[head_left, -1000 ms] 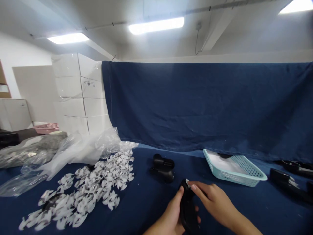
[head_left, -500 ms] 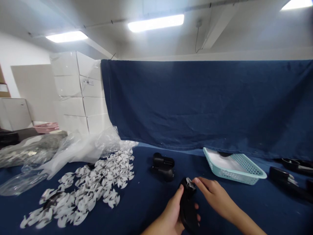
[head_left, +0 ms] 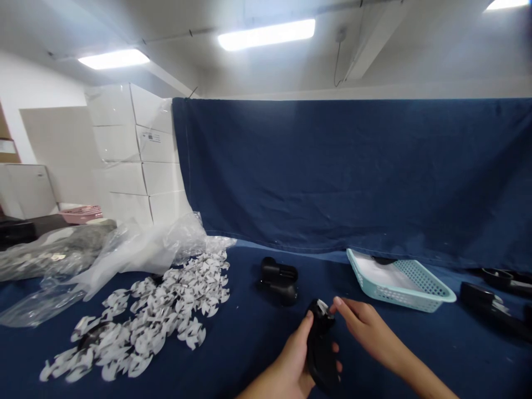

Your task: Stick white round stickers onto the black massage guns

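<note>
Left hand (head_left: pixel 291 360) wraps a black plastic handheld device (head_left: pixel 320 349), held upright just above the blue-clothed table (head_left: pixel 249 354). Right hand (head_left: pixel 368 327) half open, no grip, fingers (head_left: pixel 337 302) at the device's silver-tipped top end, contact unclear. Black molded part (head_left: pixel 278 281) sits ahead on the table, teal plastic basket (head_left: pixel 419 288) to the right, pile of white-and-black die-cut pieces (head_left: pixel 153 316) to the left. Label (head_left: pixel 150 137) on white cartons (head_left: pixel 120 144) unreadable.

Teal basket (head_left: pixel 399 296) before navy drape (head_left: pixel 332 177); black plastic parts (head_left: pixel 278 280) just L, more (head_left: pixel 486 305) R; white cut pieces (head_left: pixel 166 310), plastic wrap (head_left: pixel 145 252) further L; stacked cartons (head_left: pixel 133 160) far L.
</note>
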